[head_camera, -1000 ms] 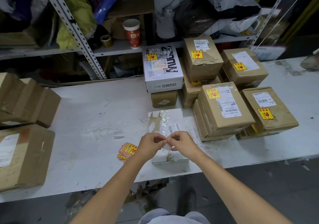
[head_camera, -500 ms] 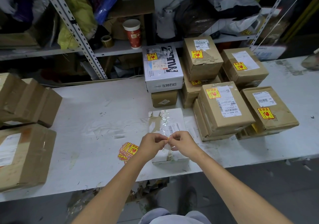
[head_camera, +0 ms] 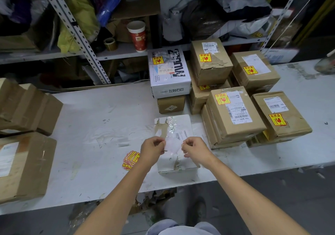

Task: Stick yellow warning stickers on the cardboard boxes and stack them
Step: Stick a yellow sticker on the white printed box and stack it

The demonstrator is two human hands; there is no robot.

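A white box point(head_camera: 175, 126) with torn tape and a small label lies flat at the table's front edge. Just above it, my left hand point(head_camera: 152, 149) and my right hand point(head_camera: 196, 148) each pinch one edge of a pale sticker point(head_camera: 173, 144) stretched between them. Its yellow face does not show. A loose pile of yellow stickers point(head_camera: 130, 159) lies on the table left of my left hand. To the right, several brown cardboard boxes point(head_camera: 233, 113) and a white printed box point(head_camera: 168, 71) stand stacked, each with a yellow sticker on top.
Brown boxes without stickers point(head_camera: 25, 162) are piled at the table's left end. A metal shelf point(head_camera: 116, 52) behind the white table point(head_camera: 94, 118) holds a paper cup point(head_camera: 137, 35), a tape roll, bags and clutter.
My hands were pressed together over the white box, pinching a small yellow piece. They have drawn apart sideways, and a pale sheet now spans the gap.
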